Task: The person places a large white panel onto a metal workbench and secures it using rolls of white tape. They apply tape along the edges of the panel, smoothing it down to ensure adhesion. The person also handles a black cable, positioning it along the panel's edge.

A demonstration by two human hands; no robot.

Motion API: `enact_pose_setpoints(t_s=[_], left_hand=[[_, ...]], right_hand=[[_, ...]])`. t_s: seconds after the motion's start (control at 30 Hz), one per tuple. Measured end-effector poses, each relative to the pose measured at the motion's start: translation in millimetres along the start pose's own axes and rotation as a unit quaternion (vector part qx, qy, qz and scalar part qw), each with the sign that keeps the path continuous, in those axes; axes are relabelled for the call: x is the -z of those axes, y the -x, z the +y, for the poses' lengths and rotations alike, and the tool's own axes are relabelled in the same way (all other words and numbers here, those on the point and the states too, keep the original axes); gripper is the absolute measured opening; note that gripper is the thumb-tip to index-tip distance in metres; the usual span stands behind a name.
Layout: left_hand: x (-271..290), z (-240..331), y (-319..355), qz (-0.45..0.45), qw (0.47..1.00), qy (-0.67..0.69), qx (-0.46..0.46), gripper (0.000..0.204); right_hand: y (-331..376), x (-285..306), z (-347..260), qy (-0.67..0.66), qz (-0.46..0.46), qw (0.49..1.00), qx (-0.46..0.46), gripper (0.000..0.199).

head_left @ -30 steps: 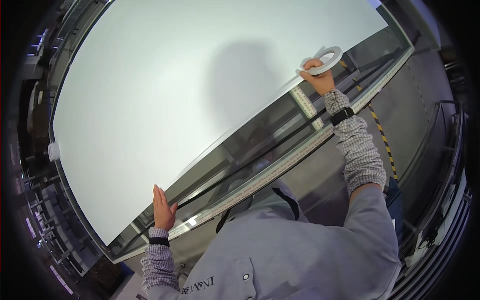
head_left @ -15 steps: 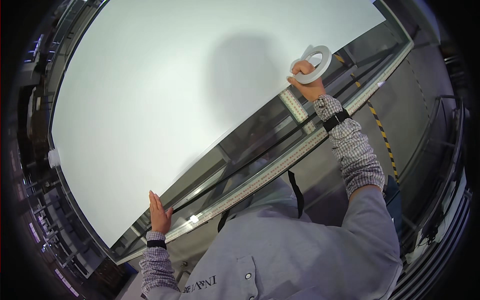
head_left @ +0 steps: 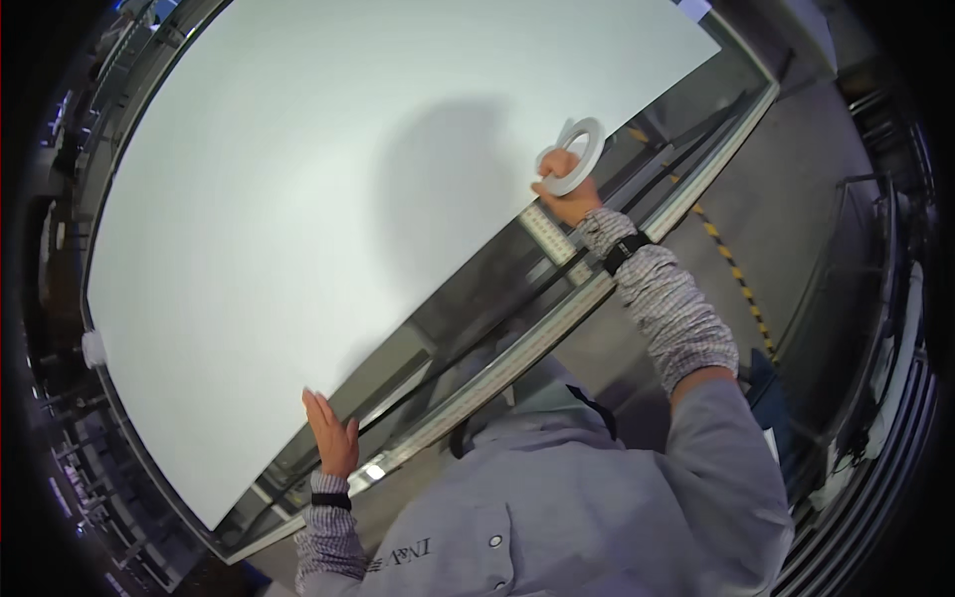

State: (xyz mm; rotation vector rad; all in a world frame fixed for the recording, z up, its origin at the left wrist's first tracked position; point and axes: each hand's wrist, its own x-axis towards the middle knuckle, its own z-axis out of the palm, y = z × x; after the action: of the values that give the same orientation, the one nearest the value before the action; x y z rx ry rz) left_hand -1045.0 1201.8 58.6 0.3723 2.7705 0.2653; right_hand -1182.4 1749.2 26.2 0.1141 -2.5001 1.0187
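Observation:
A large white sheet [head_left: 239, 229] lies flat over a framed table. My right hand [head_left: 574, 204] is at its near edge, right of the middle, with fingers closed around a roll of white tape [head_left: 594, 159]. The ring of the roll stands tilted above the hand; a second pale rim shows behind it, partly hidden. Farther left, my left hand [head_left: 335, 443] reaches to the same edge near the sheet's lower corner. Its fingers are stretched out, and nothing is in it. Whether its fingertips press on the sheet I cannot tell.
A pale frame rail [head_left: 527, 343] runs between my body and the sheet, with a short crosspiece [head_left: 545, 234] under my right hand. A small white piece [head_left: 94, 348] sits on the far left edge. Yellow-black striped tape [head_left: 736, 274] marks the floor; metal racks [head_left: 875, 478] stand at right.
The whole view has shifted, so the table and my right hand appear farther left and lower. My right hand keeps the tape roll; my left hand stays stretched out at the sheet's edge.

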Motion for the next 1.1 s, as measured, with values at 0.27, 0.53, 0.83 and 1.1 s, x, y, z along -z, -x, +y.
enact_pose_setpoints(t_s=[0.27,0.53,0.83,1.1], left_hand=[[-8.1,232.4,-158.1,0.019,0.979,0.018,-0.203,0.084],[-25.8,372.0,-227.5,0.041,0.985,-0.018,-0.165,0.079],[-8.3,404.0,-228.3,-0.011,0.997,-0.052,-0.052,0.075],[2.5,413.3,-238.1,-0.057,0.996,-0.048,-0.044,0.072]], right_hand=[[-4.0,8.2,3.5,-0.081,-0.137,0.987,-0.030,0.046],[-4.1,36.4,4.6,-0.570,-0.185,0.754,-0.270,0.020],[-104.8,245.9,238.3,-0.617,-0.020,0.695,-0.367,0.011],[-130.7,253.8,353.8,-0.234,-0.042,0.962,-0.132,0.021]])
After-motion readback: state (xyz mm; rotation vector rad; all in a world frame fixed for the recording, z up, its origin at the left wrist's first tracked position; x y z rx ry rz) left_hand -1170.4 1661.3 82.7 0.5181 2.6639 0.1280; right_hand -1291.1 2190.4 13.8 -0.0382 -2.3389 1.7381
